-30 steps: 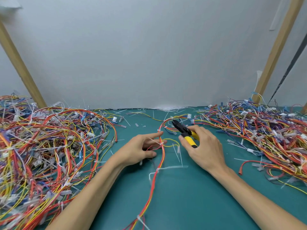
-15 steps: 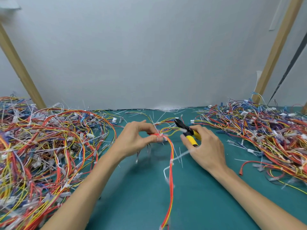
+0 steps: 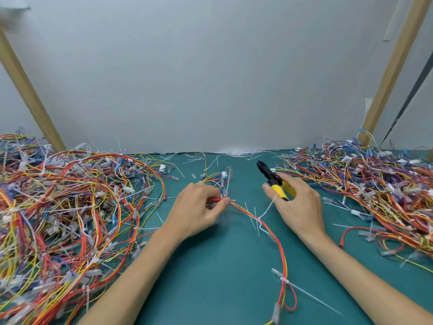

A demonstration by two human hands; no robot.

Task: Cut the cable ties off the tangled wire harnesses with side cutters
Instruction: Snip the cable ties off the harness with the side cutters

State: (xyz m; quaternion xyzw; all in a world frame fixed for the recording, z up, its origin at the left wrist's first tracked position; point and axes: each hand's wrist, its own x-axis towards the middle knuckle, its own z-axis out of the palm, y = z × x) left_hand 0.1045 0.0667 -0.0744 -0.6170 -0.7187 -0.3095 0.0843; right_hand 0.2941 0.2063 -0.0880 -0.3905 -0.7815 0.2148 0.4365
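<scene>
My left hand (image 3: 199, 209) pinches a red, orange and yellow wire harness (image 3: 276, 240) near its connector end, just above the teal table. The harness trails right and toward me, with a white cable tie (image 3: 266, 211) sticking up from it and another tie (image 3: 284, 279) lower down. My right hand (image 3: 297, 202) grips yellow-handled side cutters (image 3: 271, 178); their black jaws point up and left, away from the harness, slightly parted. The upper tie's tail reaches up to my right hand's fingers.
A big heap of tangled tied harnesses (image 3: 65, 207) covers the table's left side. Another heap (image 3: 375, 184) fills the right. Cut white tie scraps (image 3: 236, 153) lie along the back wall. Slanted wooden posts (image 3: 28, 97) stand at both back corners. The teal mat (image 3: 210, 277) lies between my forearms.
My left hand picked the harness off the mat, lifted it, then lowered it slightly. The harness swung rightward below. My right hand with the cutters shifted right, away from the left hand.
</scene>
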